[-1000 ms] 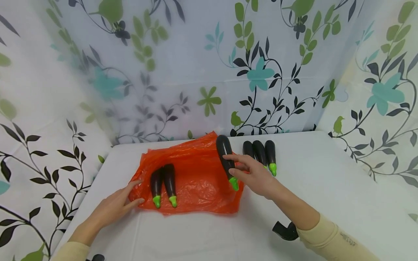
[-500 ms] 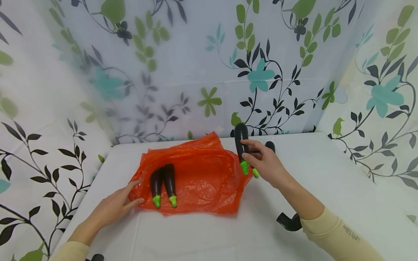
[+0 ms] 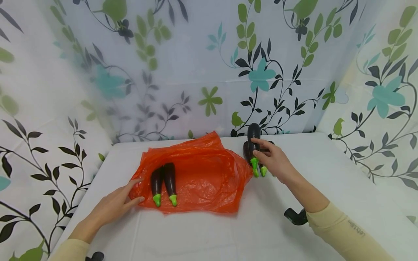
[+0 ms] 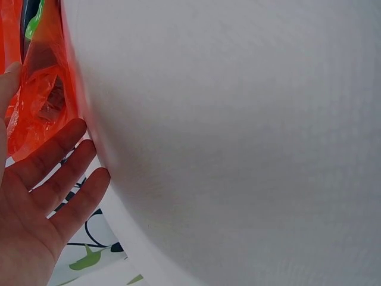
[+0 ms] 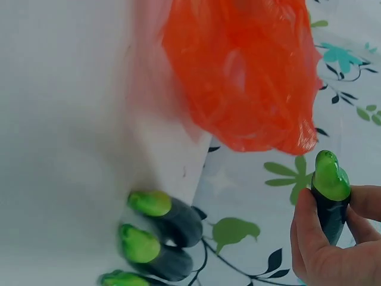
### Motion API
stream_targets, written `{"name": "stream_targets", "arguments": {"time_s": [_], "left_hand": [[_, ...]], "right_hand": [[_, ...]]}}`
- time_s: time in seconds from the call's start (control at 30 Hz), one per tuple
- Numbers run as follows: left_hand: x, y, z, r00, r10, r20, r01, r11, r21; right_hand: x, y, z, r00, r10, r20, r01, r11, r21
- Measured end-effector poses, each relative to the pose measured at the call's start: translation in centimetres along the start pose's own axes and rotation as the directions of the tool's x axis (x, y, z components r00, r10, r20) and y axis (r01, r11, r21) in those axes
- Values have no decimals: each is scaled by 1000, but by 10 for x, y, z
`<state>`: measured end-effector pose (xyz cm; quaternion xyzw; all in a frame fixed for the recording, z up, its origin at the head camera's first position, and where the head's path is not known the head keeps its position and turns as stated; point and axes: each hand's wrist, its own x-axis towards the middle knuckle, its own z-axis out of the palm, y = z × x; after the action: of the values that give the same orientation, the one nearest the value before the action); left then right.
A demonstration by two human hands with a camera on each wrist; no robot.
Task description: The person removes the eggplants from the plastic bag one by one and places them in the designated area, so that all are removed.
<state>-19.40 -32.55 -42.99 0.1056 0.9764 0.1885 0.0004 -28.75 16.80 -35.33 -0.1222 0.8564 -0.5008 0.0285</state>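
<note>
Dark toy eggplants with bright green stem ends lie in two places. One pair, including this eggplant [image 3: 169, 179], lies in the orange-red plastic bag [image 3: 202, 185]. My left hand [image 3: 114, 203] touches the bag's left edge with its fingers spread and nearly straight; in the left wrist view the palm shows. My right hand [image 3: 274, 159] pinches another eggplant [image 3: 254, 136] between thumb and fingers, stem end toward me, raised over the table. Below it a row of three eggplants shows in the right wrist view, among them this eggplant [image 5: 156, 256]; the head view hides them partly.
A black curved object [image 3: 295, 216] lies by the right forearm, and another dark object [image 3: 96, 256] sits at the bottom left edge. The white table [image 3: 189, 235] ends at a leaf-patterned curtain [image 3: 183, 72] behind and at the sides.
My right hand has carried the eggplant right, from over the bag's right side to above the row. The bag's right edge has spread outward. My left hand stays put.
</note>
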Motion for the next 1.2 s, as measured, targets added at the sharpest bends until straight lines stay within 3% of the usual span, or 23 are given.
{"name": "stream_targets", "arguments": {"time_s": [0.3, 0.6, 0.9, 1.2], "left_hand": [[0, 1, -1, 1000, 1, 7, -1, 1000, 5], [1, 1, -1, 1000, -3, 4, 3, 1000, 1], [0, 2, -1, 1000, -2, 2, 2, 1000, 2], [0, 2, -1, 1000, 15, -16, -14, 1000, 7]], "right_hand": [[8, 24, -17, 997, 72, -30, -73, 997, -36], [13, 44, -31, 995, 94, -45, -97, 992, -77], [20, 65, -45, 987, 139, -75, -150, 975, -164], [25, 86, -55, 983, 175, -52, -182, 956, -229]]}}
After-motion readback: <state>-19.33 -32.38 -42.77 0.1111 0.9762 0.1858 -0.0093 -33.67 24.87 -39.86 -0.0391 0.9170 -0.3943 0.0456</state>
